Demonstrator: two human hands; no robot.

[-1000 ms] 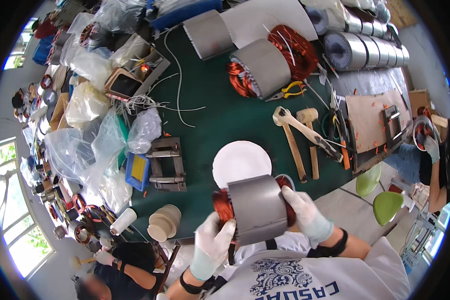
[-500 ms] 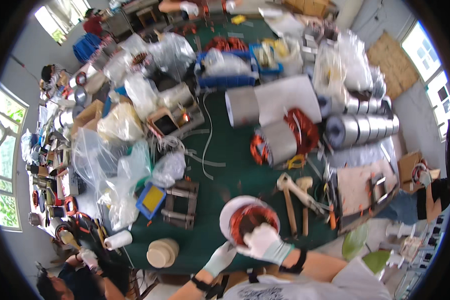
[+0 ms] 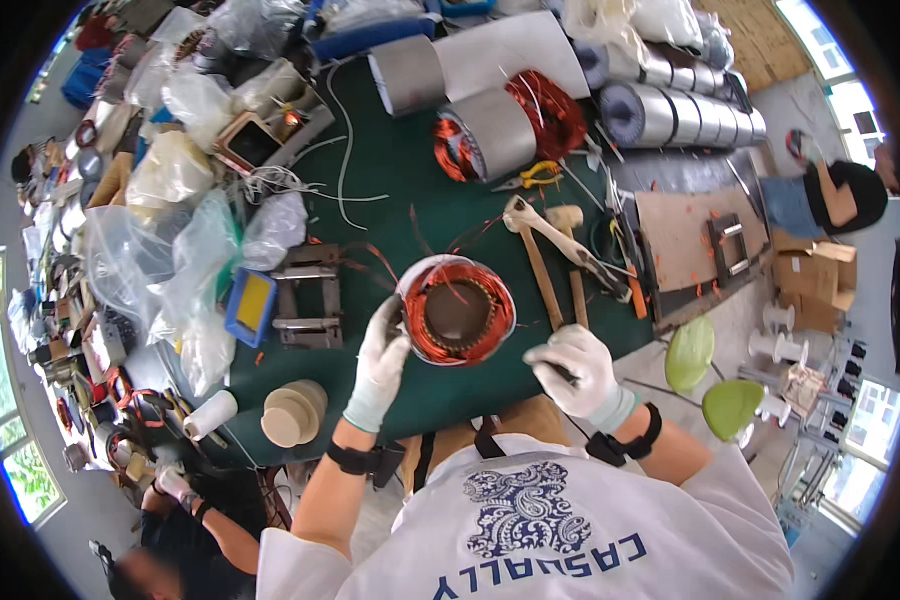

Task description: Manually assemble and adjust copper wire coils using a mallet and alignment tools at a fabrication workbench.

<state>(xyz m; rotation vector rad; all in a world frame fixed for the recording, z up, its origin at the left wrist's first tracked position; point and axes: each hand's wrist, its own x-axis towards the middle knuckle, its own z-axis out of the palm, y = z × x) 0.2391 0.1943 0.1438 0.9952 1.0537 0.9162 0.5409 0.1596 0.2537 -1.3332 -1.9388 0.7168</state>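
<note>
A motor stator [image 3: 482, 345] stands on end on the green-topped table, its red copper windings ringing a dark open bore, with a white rim around them. Loose red wire ends stick out from its far side. My gloved left hand [image 3: 378, 358] grips the stator's left edge, thumb and fingers against the rim. To the right of the stator, apart from it, my gloved right hand [image 3: 577, 375] has its fingers curled together. Something small and dark shows under those fingers, too unclear to name. The hammer [image 3: 538, 265] lies just beyond that hand.
A second hammer [image 3: 575, 260], pliers [image 3: 530, 178] and another wound stator [image 3: 505, 135] lie farther back. Left of my work are a metal frame [image 3: 307, 297], a blue tray [image 3: 251, 308] and a beige cylinder block [image 3: 292, 414]. Green stools [image 3: 690, 352] stand to the right.
My right hand has come out of the stator's bore and moved right. My left hand has risen onto the stator's left side. The view has shifted, with more of my shirt showing.
</note>
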